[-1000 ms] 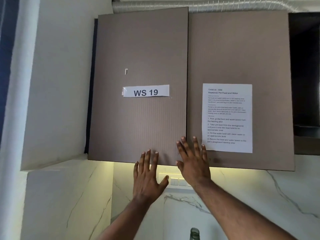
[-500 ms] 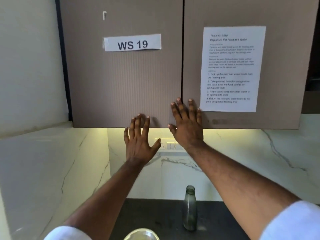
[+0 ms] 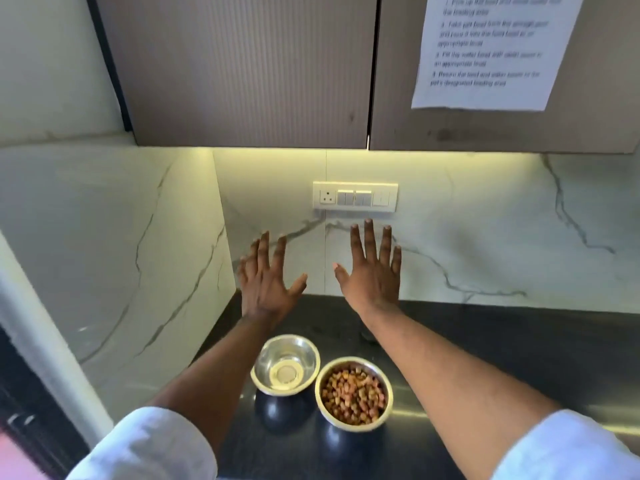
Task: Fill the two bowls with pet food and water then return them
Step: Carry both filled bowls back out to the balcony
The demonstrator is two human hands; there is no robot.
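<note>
Both hands, left (image 3: 266, 282) & right (image 3: 372, 271), splayed, holding nothing, raised above tabletop (image 3: 485, 348); kibble bowl (image 3: 354, 393) beside steel bowl (image 3: 285, 363), prob staged for return

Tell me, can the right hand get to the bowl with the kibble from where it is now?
Probably yes. The right hand is open and empty, raised beyond the kibble bowl, and nothing lies between them on the dark counter; the other steel bowl sits to its left.
</note>
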